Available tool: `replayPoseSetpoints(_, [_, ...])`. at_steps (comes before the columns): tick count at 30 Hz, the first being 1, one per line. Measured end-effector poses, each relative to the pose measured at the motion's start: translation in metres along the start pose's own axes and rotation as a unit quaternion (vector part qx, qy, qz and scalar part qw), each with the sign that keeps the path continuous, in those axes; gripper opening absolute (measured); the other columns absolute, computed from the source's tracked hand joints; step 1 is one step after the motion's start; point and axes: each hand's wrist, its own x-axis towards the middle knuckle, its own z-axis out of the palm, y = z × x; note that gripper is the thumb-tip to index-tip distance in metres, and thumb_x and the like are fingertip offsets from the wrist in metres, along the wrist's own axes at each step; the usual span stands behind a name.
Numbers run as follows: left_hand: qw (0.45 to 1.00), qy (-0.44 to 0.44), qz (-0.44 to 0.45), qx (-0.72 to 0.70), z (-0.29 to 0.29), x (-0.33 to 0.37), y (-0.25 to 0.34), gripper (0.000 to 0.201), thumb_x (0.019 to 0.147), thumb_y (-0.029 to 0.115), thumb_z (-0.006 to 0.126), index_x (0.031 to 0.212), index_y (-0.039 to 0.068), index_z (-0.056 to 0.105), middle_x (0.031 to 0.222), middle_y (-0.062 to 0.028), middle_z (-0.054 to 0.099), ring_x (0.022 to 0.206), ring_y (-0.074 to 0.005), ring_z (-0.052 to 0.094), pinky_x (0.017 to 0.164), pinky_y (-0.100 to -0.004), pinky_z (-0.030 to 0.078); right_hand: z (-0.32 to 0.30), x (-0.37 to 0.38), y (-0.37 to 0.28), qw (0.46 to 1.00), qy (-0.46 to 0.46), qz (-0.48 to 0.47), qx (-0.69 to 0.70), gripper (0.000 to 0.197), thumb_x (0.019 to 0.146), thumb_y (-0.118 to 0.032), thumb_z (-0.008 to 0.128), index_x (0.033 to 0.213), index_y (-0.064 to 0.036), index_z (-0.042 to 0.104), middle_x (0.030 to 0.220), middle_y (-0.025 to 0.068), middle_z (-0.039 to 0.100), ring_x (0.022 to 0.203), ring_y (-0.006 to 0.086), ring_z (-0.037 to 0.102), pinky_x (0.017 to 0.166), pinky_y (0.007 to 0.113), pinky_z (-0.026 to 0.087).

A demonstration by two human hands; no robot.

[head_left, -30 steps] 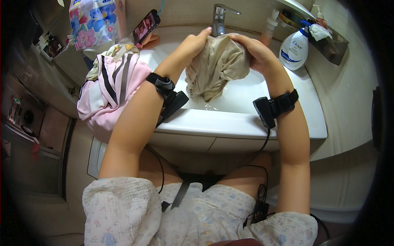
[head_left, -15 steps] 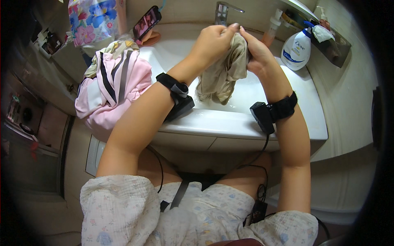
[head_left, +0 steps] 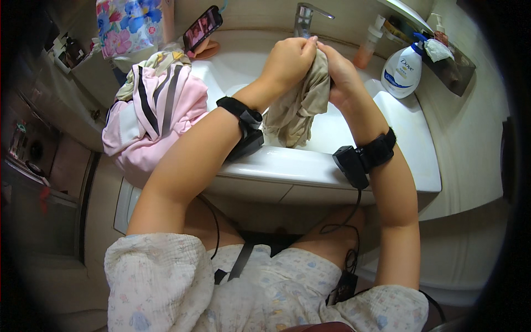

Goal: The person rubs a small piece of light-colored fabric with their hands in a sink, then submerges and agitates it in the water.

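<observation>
A wet beige cloth (head_left: 301, 113) hangs in folds over the white sink (head_left: 265, 166), its lower end down in the basin close to the front rim. My left hand (head_left: 290, 62) is closed on the cloth's upper end, thumb on top. Beside it, my right hand (head_left: 340, 72) grips the same bunched end from the other side, its fingers partly hidden behind the fabric. Both hands meet just in front of the chrome faucet (head_left: 304, 19). Whether the beige cloth is a garment or a rag cannot be told.
Pink clothing (head_left: 160, 110) with dark stripes is heaped on the sink's left side. Behind it stand a flowered package (head_left: 135, 25) and a phone (head_left: 202, 27) on a holder. A white pump bottle (head_left: 402, 69) and a clear bottle (head_left: 368, 44) stand at the right. Cables hang from my wrist straps.
Both hands have dropped slightly, still gripping the cloth, and its hanging end sits a little lower. The whole view has shifted slightly.
</observation>
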Motion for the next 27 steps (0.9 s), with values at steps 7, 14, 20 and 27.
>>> replayPoseSetpoints(7, [0.996,-0.052,0.065,-0.029,0.008,-0.007,0.016,0.040,0.090,0.028,0.047,0.069,-0.005,0.051,0.050,-0.0085,0.041,0.051,-0.0110,0.033,0.047,-0.0295,0.032,-0.019,0.006,-0.003,0.999,0.017,-0.009,-0.043,0.026,0.089,-0.024,0.048,0.096,0.0000,0.056,0.089,0.0079,0.060,0.077,0.0170,0.058,0.069,0.032,0.048])
replayPoseSetpoints(14, [0.999,0.036,-0.004,-0.011,0.001,0.000,0.003,0.039,0.090,0.027,0.047,0.068,-0.005,0.050,0.049,-0.0046,0.040,0.051,-0.0091,0.033,0.046,-0.0288,0.031,0.002,-0.006,-0.011,0.999,-0.002,-0.016,-0.043,0.025,0.088,-0.024,0.049,0.094,-0.0006,0.057,0.085,0.0066,0.061,0.074,0.0163,0.058,0.069,0.030,0.048])
replayPoseSetpoints(20, [0.998,0.052,0.001,-0.040,0.002,-0.002,0.006,0.041,0.090,0.029,0.048,0.068,-0.005,0.049,0.049,-0.0079,0.039,0.050,-0.0115,0.032,0.046,-0.0298,0.031,0.009,-0.011,-0.002,0.997,0.023,-0.048,-0.059,0.028,0.089,-0.025,0.047,0.092,0.0009,0.057,0.086,0.0071,0.060,0.074,0.0153,0.057,0.069,0.030,0.046])
replayPoseSetpoints(27, [0.998,0.025,0.059,-0.010,0.004,-0.003,0.011,0.040,0.090,0.027,0.048,0.066,-0.004,0.049,0.049,-0.0061,0.036,0.050,-0.0102,0.030,0.045,-0.0301,0.029,0.012,-0.016,0.000,0.992,0.052,-0.060,-0.101,0.029,0.088,-0.023,0.045,0.093,0.0027,0.057,0.084,0.0081,0.060,0.073,0.0157,0.056,0.066,0.030,0.045])
